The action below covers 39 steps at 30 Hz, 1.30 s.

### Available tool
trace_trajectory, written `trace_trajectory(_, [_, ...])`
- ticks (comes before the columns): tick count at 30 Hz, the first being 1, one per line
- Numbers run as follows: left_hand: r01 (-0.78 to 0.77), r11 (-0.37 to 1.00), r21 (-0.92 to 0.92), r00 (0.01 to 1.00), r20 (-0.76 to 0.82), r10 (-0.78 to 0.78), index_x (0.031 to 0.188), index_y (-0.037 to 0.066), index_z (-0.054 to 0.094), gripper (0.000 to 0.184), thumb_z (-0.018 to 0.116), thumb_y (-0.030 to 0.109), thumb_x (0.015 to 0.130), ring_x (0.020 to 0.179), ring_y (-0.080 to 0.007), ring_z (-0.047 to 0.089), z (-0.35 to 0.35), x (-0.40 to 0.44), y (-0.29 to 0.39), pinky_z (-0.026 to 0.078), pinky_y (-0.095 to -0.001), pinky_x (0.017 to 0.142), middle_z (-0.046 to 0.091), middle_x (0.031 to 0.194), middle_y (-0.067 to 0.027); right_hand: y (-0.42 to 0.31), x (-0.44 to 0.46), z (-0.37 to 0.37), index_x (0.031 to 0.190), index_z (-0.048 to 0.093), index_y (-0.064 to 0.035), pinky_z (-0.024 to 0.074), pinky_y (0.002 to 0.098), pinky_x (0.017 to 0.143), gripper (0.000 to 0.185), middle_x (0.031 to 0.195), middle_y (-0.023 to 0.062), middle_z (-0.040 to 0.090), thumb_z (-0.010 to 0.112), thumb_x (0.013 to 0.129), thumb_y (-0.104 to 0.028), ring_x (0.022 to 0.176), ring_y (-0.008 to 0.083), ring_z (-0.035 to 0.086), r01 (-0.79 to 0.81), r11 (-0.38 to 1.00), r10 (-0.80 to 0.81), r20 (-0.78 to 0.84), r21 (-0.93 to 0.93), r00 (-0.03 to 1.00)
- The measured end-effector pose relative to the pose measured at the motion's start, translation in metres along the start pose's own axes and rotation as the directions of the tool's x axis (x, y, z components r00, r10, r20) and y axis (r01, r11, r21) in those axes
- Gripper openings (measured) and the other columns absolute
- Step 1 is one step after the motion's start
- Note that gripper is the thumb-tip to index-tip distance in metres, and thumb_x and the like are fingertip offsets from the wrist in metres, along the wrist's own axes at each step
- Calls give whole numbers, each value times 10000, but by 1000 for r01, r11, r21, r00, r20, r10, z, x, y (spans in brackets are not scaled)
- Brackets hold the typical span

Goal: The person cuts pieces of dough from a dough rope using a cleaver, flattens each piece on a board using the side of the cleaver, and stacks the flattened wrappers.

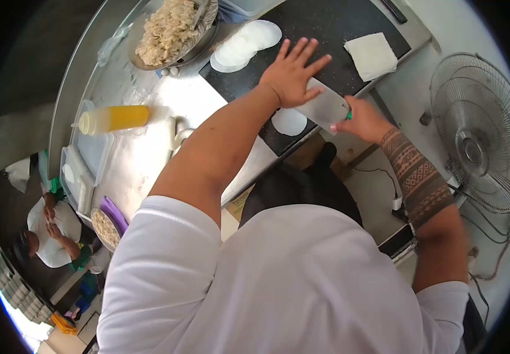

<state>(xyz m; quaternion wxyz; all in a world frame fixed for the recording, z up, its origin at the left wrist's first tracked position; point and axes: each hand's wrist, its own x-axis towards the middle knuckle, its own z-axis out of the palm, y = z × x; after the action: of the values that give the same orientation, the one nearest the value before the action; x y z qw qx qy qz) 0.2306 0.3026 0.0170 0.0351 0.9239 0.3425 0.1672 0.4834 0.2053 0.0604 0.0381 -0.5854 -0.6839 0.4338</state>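
Observation:
My right hand [366,120] grips the green handle of a wide-bladed cleaver [326,106] near the front edge of the black board [320,35]. My left hand [293,72] lies flat with its fingers spread, its palm at the upper part of the blade. What is under the blade is hidden. A round white wrapper [289,121] lies on the board beside the blade. Several overlapping round wrappers [246,44] are further back. A folded white cloth [371,56] rests on the right part of the board.
A metal bowl of filling [169,32] stands at the back left, and a yellow squeeze bottle [113,118] lies on the steel table [140,147]. A small bowl [106,229] is at the left edge. A fan [472,133] stands right. Another person [54,233] is far left.

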Motion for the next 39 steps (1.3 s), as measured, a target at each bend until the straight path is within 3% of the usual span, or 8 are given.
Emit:
trace_trajectory(2, [145, 989, 4, 975, -169, -142, 1631, 242, 437, 696, 650, 456, 1004, 1556, -446, 357, -5, 1, -5, 271, -627, 1259, 372, 1684, -241, -6, 8, -12, 1265, 644, 52, 562, 460, 918, 643, 1098, 240, 749, 890, 856, -379, 1053, 389, 729, 22, 997, -25, -36, -80, 999])
trace_trajectory(5, [326, 926, -188, 850, -370, -375, 1484, 166, 609, 519, 696, 298, 990, 1390, -435, 533, -31, -10, -22, 417, -550, 1168, 558, 1524, -211, -15, -16, -1, 1227, 678, 46, 564, 441, 917, 560, 1101, 223, 760, 859, 896, -367, 1052, 358, 736, 22, 985, 14, -206, 170, 978])
trace_trajectory(11, [461, 858, -228, 886, 64, -459, 1293, 88, 740, 347, 663, 111, 956, 1140, -376, 638, -54, -78, 4, 525, -489, 980, 690, 1292, -142, 7, -28, 17, 1218, 693, 32, 564, 433, 933, 492, 1141, 215, 766, 819, 941, -355, 1064, 351, 738, -92, 974, 135, -202, 207, 970])
trace_trajectory(17, [485, 866, 121, 874, -36, -485, 1338, 34, 703, 410, 611, 78, 941, 1269, -369, 600, -28, -112, 68, 489, -462, 1076, 653, 1406, -157, 23, -32, 8, 1215, 673, 56, 568, 457, 923, 545, 1131, 246, 757, 821, 932, -387, 1060, 395, 733, -111, 989, 122, -112, 95, 986])
trace_trajectory(24, [755, 655, -31, 655, 103, -749, 1159, 60, 765, 251, 700, 109, 922, 1179, -368, 635, -40, -90, 86, 515, -462, 980, 696, 1234, -156, 55, -52, 19, 1209, 669, 56, 563, 448, 931, 568, 1128, 242, 757, 825, 929, -413, 1056, 376, 734, -76, 988, 88, -92, 133, 992])
trace_trajectory(33, [819, 566, -93, 572, 66, -817, 954, 61, 804, 143, 780, 193, 904, 959, -352, 732, -44, -80, 70, 576, -463, 877, 755, 992, -178, 74, -51, 29, 1188, 669, 68, 576, 441, 925, 546, 1123, 238, 762, 839, 921, -378, 1056, 366, 744, 7, 973, 19, -111, 229, 994])
trace_trajectory(36, [953, 228, -199, 285, 333, -899, 939, 58, 810, 208, 802, 260, 888, 862, -315, 760, -59, -72, 74, 592, -426, 816, 780, 914, -163, 74, -60, 32, 1184, 671, 64, 579, 426, 913, 521, 1106, 214, 768, 840, 927, -357, 1037, 333, 745, -11, 949, 43, -95, 315, 995])
trace_trajectory(39, [948, 252, -193, 300, 284, -911, 870, 81, 803, 208, 820, 288, 868, 882, -351, 767, -42, -85, 57, 597, -439, 827, 796, 922, -178, 66, -66, 37, 1210, 668, 61, 574, 407, 923, 519, 1111, 191, 770, 842, 932, -342, 1038, 292, 740, -88, 917, 117, -52, 390, 992])
